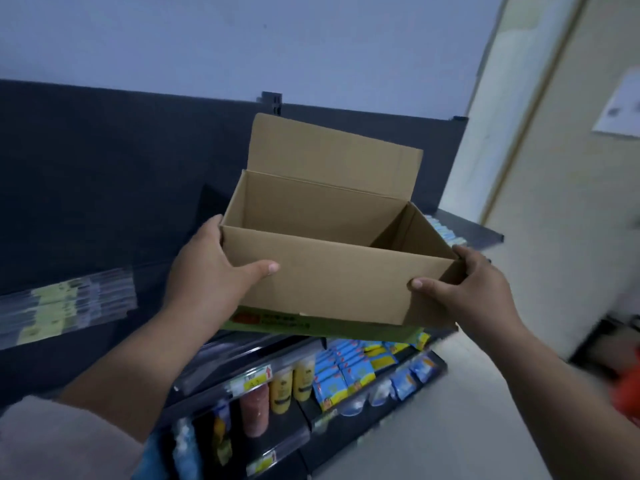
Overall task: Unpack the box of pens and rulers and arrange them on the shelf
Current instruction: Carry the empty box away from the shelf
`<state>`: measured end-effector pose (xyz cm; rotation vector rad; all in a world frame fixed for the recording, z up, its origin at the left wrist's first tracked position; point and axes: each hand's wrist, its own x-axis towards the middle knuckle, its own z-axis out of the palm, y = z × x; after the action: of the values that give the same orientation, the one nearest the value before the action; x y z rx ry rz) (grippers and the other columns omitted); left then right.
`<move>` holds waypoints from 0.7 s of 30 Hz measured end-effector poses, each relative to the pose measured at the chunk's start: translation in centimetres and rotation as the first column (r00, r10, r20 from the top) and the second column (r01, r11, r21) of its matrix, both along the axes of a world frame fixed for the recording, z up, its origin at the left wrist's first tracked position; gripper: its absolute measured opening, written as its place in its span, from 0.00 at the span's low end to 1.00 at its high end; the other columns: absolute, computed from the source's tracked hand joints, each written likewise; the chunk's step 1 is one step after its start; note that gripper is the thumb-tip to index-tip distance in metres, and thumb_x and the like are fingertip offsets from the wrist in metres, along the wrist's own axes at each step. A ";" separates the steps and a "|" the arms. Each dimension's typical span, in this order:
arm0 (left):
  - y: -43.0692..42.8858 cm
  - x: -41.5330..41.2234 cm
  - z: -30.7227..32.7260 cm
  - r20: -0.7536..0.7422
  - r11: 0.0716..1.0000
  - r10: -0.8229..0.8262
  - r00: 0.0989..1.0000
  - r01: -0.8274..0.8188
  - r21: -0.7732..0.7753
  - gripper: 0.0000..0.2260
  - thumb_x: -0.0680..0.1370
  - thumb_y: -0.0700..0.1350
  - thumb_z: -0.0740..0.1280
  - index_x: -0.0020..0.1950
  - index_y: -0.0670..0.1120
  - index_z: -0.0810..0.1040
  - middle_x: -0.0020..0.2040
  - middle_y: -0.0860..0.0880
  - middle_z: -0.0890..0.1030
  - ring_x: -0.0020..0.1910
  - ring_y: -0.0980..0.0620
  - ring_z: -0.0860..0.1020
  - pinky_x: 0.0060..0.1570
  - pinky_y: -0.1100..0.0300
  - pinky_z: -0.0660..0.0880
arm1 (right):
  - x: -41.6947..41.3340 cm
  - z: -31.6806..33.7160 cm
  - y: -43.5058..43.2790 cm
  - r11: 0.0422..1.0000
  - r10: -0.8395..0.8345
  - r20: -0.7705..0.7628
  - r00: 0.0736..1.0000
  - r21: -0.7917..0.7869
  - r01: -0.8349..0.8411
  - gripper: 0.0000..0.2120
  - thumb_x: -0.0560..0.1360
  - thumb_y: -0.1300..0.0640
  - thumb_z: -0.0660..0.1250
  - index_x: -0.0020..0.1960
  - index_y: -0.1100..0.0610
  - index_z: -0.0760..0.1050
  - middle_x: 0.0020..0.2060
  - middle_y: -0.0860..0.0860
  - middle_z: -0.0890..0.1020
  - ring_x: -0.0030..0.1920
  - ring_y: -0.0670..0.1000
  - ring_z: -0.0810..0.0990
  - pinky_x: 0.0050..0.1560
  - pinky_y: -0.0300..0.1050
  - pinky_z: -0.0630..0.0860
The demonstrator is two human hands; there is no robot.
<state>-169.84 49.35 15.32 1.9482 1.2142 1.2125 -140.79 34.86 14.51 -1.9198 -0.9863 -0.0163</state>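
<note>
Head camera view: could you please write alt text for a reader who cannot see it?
Two hands hold an open brown cardboard box, empty as far as visible, before dark shelving. The left hand grips its left end, the right hand its right corner.

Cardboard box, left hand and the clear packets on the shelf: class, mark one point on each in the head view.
cardboard box [332, 282]: head view, middle of its near wall.
left hand [211, 271]: head view, back of the hand.
clear packets [55, 299]: head view, a yellow label.
</note>
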 end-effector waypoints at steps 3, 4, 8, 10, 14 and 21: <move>-1.8 3.4 0.2 -0.042 0.996 -0.089 0.995 0.090 0.011 0.37 0.63 0.58 0.77 0.68 0.54 0.67 0.55 0.57 0.75 0.50 0.54 0.74 0.40 0.58 0.71 | 1.5 0.1 -5.2 0.996 -0.082 -0.064 0.995 0.018 0.084 0.42 0.59 0.47 0.81 0.69 0.53 0.69 0.56 0.50 0.78 0.53 0.48 0.75 0.51 0.44 0.74; -2.4 4.8 0.3 -0.049 0.993 -0.120 0.992 0.120 0.009 0.38 0.63 0.58 0.77 0.69 0.53 0.67 0.57 0.56 0.76 0.52 0.53 0.74 0.42 0.57 0.73 | 2.1 0.0 -6.9 0.994 -0.108 -0.078 0.991 0.022 0.110 0.42 0.60 0.48 0.81 0.70 0.53 0.69 0.55 0.48 0.77 0.52 0.48 0.74 0.48 0.42 0.74; -5.4 10.6 0.3 -0.087 0.968 -0.249 0.965 0.249 -0.009 0.43 0.62 0.58 0.78 0.73 0.51 0.64 0.63 0.52 0.76 0.59 0.49 0.75 0.55 0.51 0.75 | 5.3 -0.7 -13.2 0.972 -0.227 -0.148 0.963 0.023 0.233 0.44 0.61 0.50 0.81 0.73 0.53 0.65 0.59 0.50 0.74 0.51 0.47 0.70 0.20 0.29 0.67; -7.1 13.9 0.2 -0.104 0.950 -0.311 0.945 0.311 -0.015 0.42 0.61 0.59 0.78 0.71 0.51 0.65 0.61 0.53 0.77 0.55 0.51 0.76 0.51 0.53 0.75 | 7.4 -1.3 -16.3 0.957 -0.285 -0.156 0.946 0.008 0.290 0.45 0.61 0.49 0.81 0.73 0.53 0.65 0.63 0.53 0.74 0.53 0.48 0.71 0.17 0.30 0.66; -10.6 21.4 -0.5 -0.143 0.906 -0.422 0.895 0.422 -0.030 0.36 0.62 0.58 0.78 0.66 0.52 0.69 0.57 0.54 0.78 0.50 0.51 0.76 0.46 0.55 0.75 | 12.3 -3.0 -22.3 0.921 -0.384 -0.185 0.905 -0.013 0.388 0.46 0.59 0.46 0.81 0.73 0.52 0.65 0.61 0.51 0.76 0.54 0.50 0.74 0.26 0.32 0.72; -17.8 36.5 -2.7 -0.183 0.822 -0.569 0.802 0.558 -0.115 0.30 0.62 0.57 0.78 0.58 0.55 0.68 0.53 0.55 0.77 0.50 0.50 0.76 0.48 0.54 0.75 | 23.1 -5.4 -32.1 0.841 -0.539 -0.203 0.817 -0.079 0.535 0.45 0.58 0.45 0.81 0.70 0.52 0.68 0.54 0.49 0.78 0.54 0.52 0.76 0.38 0.46 0.79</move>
<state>-133.30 31.59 12.63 2.2130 0.6529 0.6653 -117.67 2.75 9.15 -2.1082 -0.2717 -0.1221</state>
